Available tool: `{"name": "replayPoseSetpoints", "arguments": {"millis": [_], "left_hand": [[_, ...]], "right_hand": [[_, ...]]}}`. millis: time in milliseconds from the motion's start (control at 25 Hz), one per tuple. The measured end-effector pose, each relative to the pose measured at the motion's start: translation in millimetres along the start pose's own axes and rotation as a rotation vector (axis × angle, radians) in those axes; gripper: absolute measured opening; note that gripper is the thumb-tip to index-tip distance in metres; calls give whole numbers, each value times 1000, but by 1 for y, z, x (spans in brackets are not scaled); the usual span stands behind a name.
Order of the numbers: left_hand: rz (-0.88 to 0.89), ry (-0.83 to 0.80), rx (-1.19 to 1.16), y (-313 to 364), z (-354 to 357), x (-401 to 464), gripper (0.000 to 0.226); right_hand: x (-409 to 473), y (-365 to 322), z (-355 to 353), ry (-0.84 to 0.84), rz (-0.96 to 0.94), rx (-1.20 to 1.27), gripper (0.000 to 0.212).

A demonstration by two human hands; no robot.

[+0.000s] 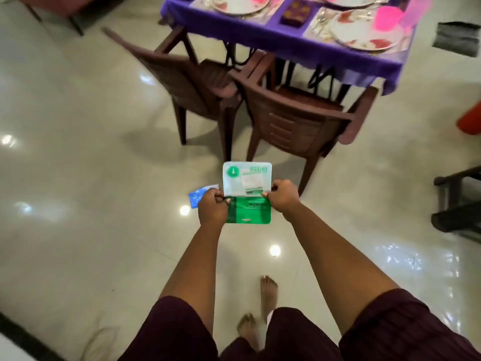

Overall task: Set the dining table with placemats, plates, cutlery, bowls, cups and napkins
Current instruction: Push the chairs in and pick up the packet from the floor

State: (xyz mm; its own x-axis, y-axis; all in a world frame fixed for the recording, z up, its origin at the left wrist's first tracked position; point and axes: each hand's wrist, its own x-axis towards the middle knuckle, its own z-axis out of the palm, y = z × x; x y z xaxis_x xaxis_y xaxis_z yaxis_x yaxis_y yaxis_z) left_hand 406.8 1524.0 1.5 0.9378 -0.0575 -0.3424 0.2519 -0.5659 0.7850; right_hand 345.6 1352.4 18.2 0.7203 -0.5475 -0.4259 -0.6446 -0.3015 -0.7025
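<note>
I hold a green-and-white napkin pack (247,188) out in front of me, above the floor. My left hand (212,205) pinches its left edge and my right hand (282,198) pinches its right edge. A blue-and-white wrapper (199,195) pokes out behind my left hand. Ahead stands the table under a purple cloth (260,35). On it lie floral plates (364,33), cutlery (318,22), pink cups (387,18) and a dark box (295,13).
Two brown plastic chairs (294,121) stand between me and the table, backs towards me. A dark piece of furniture (458,201) sits at the right edge and an orange object (471,118) above it. The glossy tiled floor (91,178) stretches to the left.
</note>
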Motion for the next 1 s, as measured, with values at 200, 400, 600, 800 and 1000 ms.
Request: {"name": "replayPoseSetpoints", "arguments": {"millis": [200, 400, 600, 800, 1000], "left_hand": [[84, -197, 68, 34, 68, -47, 18], [273, -395, 234, 89, 168, -81, 19], [432, -516, 336, 184, 293, -101, 27], [559, -596, 385, 274, 400, -139, 20], [649, -589, 392, 349, 480, -144, 19]], "right_hand": [[-34, 62, -76, 112, 126, 30, 12], [-39, 138, -168, 249, 283, 133, 9], [-8, 206, -283, 389, 362, 210, 6], [14, 262, -395, 476, 429, 289, 6], [50, 286, -476, 603, 398, 376, 5]]}}
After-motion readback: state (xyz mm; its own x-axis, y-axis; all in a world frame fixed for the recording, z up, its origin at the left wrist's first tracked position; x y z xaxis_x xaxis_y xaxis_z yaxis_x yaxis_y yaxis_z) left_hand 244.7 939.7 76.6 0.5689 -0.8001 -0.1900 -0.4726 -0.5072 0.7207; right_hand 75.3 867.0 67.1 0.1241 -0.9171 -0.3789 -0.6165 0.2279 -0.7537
